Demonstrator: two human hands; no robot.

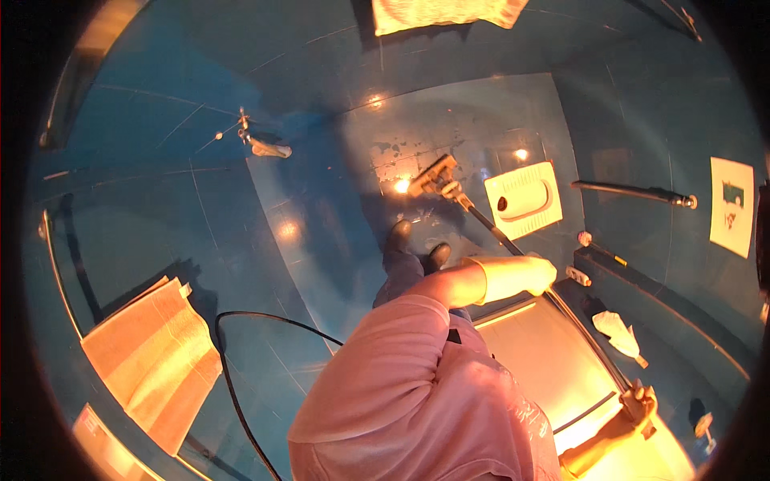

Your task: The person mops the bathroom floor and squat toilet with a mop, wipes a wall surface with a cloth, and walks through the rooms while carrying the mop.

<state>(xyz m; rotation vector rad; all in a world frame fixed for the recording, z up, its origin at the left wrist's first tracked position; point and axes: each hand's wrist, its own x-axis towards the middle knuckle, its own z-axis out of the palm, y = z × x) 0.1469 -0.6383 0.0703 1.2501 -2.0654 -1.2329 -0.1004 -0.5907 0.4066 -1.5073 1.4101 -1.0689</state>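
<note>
Both my hands are on a long dark vacuum wand (499, 236) that slants from the lower right toward the far floor. Its wide flat floor head (433, 176) rests on wet-looking tiles beside a white squat toilet (492, 210). My left hand (539, 275), in a pale glove, is closed around the middle of the wand. Farther back, near the upper end, my right hand (638, 405) is wrapped around it. My dark shoes (399, 235) stand just behind the floor head.
A black hose (228, 385) loops at the left; its ends are hidden. Towels (156, 361) hang on a left rail. A tap (245, 124) juts from the left wall and a grab bar (634, 191) from the right. A brush (585, 240) and a bottle (577, 276) are near the right ledge.
</note>
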